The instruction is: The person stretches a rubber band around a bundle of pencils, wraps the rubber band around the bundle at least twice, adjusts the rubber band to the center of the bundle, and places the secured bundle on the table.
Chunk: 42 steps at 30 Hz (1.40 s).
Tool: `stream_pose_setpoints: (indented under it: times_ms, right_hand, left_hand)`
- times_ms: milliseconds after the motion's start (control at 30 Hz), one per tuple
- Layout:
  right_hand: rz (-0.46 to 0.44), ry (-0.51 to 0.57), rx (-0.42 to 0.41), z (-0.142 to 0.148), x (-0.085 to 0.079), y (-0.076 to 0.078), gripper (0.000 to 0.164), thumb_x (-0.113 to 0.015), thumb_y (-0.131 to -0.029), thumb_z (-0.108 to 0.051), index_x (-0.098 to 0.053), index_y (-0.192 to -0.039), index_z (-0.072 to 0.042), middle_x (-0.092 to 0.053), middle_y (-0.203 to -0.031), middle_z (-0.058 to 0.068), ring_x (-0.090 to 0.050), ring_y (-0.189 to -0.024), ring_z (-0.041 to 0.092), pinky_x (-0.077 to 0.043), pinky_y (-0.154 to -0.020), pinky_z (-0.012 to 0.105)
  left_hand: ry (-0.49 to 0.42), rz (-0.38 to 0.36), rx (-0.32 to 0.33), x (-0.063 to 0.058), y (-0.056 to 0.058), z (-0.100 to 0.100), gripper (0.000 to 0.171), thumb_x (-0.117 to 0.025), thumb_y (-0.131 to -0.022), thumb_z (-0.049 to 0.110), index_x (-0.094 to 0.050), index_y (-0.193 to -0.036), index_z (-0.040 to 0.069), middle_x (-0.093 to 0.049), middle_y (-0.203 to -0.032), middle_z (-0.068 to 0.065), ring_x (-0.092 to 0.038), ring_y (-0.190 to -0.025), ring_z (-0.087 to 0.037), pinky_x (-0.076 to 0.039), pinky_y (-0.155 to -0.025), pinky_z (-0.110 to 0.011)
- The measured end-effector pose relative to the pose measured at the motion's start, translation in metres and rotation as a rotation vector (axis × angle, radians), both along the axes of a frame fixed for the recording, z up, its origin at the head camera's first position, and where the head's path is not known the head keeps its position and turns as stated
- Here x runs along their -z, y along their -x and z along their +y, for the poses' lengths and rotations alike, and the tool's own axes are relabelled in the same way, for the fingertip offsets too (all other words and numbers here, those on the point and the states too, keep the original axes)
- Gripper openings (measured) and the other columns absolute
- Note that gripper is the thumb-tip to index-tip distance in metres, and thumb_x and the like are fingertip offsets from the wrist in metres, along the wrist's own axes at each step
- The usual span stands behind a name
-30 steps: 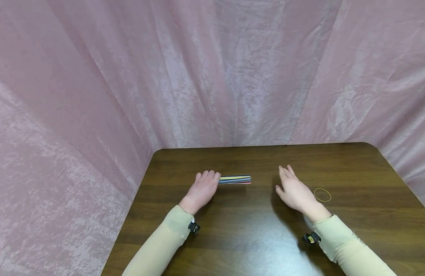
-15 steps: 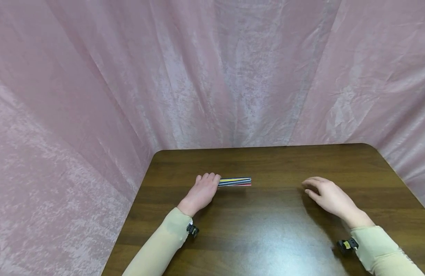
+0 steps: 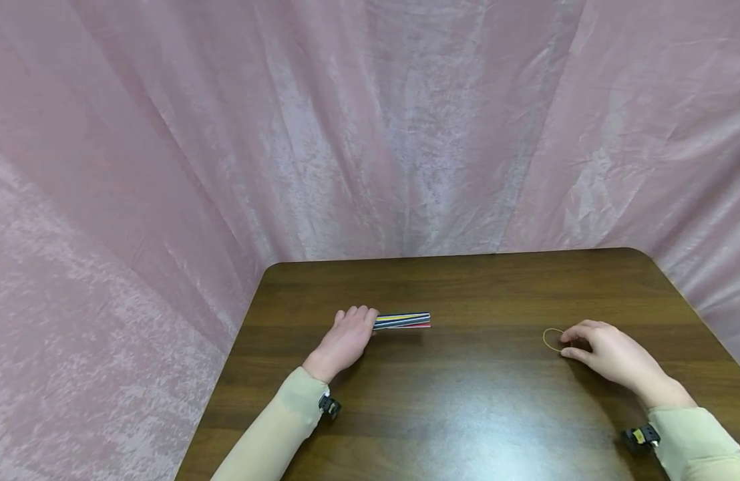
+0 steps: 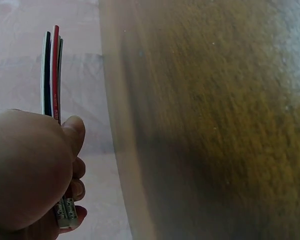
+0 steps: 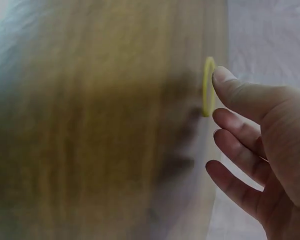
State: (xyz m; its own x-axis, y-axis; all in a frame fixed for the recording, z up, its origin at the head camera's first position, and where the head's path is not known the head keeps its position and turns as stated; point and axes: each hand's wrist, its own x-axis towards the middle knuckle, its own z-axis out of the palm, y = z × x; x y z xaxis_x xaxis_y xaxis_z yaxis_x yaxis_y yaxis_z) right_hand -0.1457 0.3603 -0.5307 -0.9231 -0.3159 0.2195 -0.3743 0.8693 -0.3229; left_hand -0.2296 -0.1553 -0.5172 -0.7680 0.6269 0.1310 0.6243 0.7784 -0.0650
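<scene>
My left hand [image 3: 344, 342] grips a bundle of thin, straight, pencil-like sticks [image 3: 403, 321], striped in dark blue, white, yellow and red. One end of the bundle [image 4: 53, 75] rises past the thumb in the left wrist view; its short lower end shows below the curled fingers. On the right of the table lies a thin yellow rubber band [image 3: 548, 342]. My right hand [image 3: 621, 357] is at its right side, thumb and fingers bent and apart. In the right wrist view the thumb tip and nearest fingertip are right at the band [image 5: 205, 95], which is not pinched.
Both hands are over a brown wood-grain table [image 3: 466, 401] with rounded far corners. A pink velvet curtain [image 3: 406, 133] hangs close behind its far edge and along the left side. A small camera is worn on each wrist.
My right hand has moved right, from left of the rubber band, across it, to its right side. The band, hidden half a second ago, shows again. My left hand keeps its grip, almost still.
</scene>
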Motion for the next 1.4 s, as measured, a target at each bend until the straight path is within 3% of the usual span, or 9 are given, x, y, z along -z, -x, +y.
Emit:
stream_pose_setpoints:
  times_ms: [367, 700, 1067, 1400]
  right_hand:
    - [0.033, -0.031, -0.029, -0.0016, 0.0079, 0.0008, 0.021, -0.088, -0.088, -0.015, -0.070, -0.088, -0.027, -0.063, -0.092, -0.015, -0.064, -0.087, 0.014, -0.054, -0.077, 0.043]
    - [0.109, -0.067, -0.049, -0.0059, 0.0078, 0.0009, 0.025, -0.087, -0.086, -0.011, -0.066, -0.084, -0.024, -0.056, -0.088, -0.015, -0.059, -0.083, 0.014, -0.053, -0.075, 0.045]
    - [0.002, -0.088, -0.023, -0.0083, 0.0050, -0.0009, 0.022, -0.083, -0.091, -0.012, -0.065, -0.086, -0.023, -0.056, -0.089, -0.011, -0.059, -0.086, 0.018, -0.051, -0.078, 0.047]
    - [-0.007, -0.071, -0.004, -0.0085, 0.0041, -0.0013, 0.023, -0.081, -0.093, -0.012, -0.062, -0.086, -0.022, -0.055, -0.089, -0.010, -0.056, -0.085, 0.016, -0.049, -0.078, 0.045]
  left_hand:
    - [-0.010, -0.039, 0.004, 0.0010, -0.0008, -0.0027, 0.022, -0.066, -0.107, 0.018, -0.057, -0.126, 0.009, -0.058, -0.104, -0.001, -0.049, -0.090, -0.019, -0.033, -0.078, -0.035]
    - [0.004, -0.070, -0.005, 0.0034, 0.0014, -0.0040, 0.022, -0.066, -0.108, 0.020, -0.057, -0.125, 0.010, -0.059, -0.104, -0.001, -0.050, -0.091, -0.020, -0.033, -0.079, -0.036]
    - [0.006, -0.105, 0.000, 0.0054, 0.0014, -0.0056, 0.020, -0.066, -0.108, 0.020, -0.056, -0.122, 0.011, -0.059, -0.101, -0.001, -0.050, -0.089, -0.021, -0.033, -0.079, -0.036]
    - [0.012, -0.107, -0.004, 0.0051, 0.0028, -0.0051, 0.021, -0.067, -0.107, 0.021, -0.056, -0.122, 0.011, -0.059, -0.102, -0.001, -0.051, -0.089, -0.020, -0.034, -0.078, -0.035]
